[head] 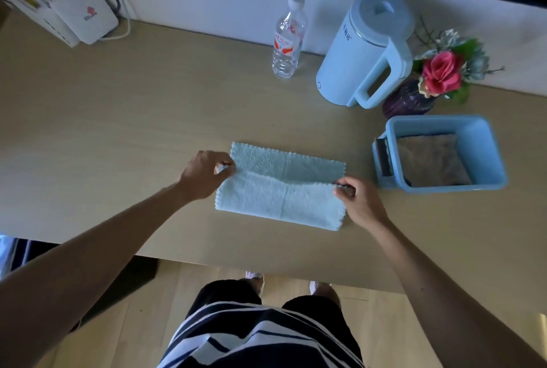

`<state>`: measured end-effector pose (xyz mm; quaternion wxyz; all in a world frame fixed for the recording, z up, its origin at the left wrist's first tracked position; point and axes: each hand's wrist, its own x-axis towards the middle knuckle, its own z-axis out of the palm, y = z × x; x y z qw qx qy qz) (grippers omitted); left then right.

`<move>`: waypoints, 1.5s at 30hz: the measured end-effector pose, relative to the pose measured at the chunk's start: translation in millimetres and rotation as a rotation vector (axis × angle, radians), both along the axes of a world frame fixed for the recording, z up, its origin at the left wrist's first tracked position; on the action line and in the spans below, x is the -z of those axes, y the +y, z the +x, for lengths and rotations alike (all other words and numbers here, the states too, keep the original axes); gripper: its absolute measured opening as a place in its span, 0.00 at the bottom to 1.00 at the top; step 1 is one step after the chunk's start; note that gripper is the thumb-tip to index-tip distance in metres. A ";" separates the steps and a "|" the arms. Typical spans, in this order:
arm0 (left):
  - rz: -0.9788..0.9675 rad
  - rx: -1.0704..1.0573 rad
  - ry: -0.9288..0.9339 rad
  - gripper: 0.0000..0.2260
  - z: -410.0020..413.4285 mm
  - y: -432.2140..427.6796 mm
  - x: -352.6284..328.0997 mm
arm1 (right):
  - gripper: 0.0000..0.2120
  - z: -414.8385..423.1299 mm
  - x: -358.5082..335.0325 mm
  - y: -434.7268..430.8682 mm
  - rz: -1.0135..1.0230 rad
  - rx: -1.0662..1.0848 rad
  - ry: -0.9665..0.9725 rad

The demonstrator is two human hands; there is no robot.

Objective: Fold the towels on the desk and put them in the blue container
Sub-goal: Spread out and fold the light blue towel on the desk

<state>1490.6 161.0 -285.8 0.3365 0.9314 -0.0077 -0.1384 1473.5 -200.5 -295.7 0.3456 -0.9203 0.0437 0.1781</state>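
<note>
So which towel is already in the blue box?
The brown towel: it lies folded inside the blue container. The light blue towel is out on the desk, its edge pinched by the left hand and right hand.

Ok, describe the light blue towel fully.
The light blue towel lies on the desk, left of the blue container, not touching it. Fluffy cloth, scalloped edges. Its near half is folded over, a far strip uncovered. The left hand and right hand each pinch a flap corner.
</note>
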 end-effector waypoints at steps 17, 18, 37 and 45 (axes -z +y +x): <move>0.335 0.187 -0.303 0.17 66.0 -14.5 49.3 | 0.18 62.0 32.1 21.4 -0.497 -0.050 -0.256; 0.335 0.244 -0.364 0.17 58.5 -22.3 49.0 | 0.18 57.2 29.7 29.4 -0.531 -0.111 -0.333; 0.517 0.679 -0.338 0.40 37.7 -57.6 101.6 | 0.36 -22.1 61.3 28.1 -0.567 -0.383 -0.088; 0.707 0.747 -0.561 0.32 45.8 -95.2 62.7 | 0.37 -67.7 16.0 78.0 -0.649 -0.378 0.032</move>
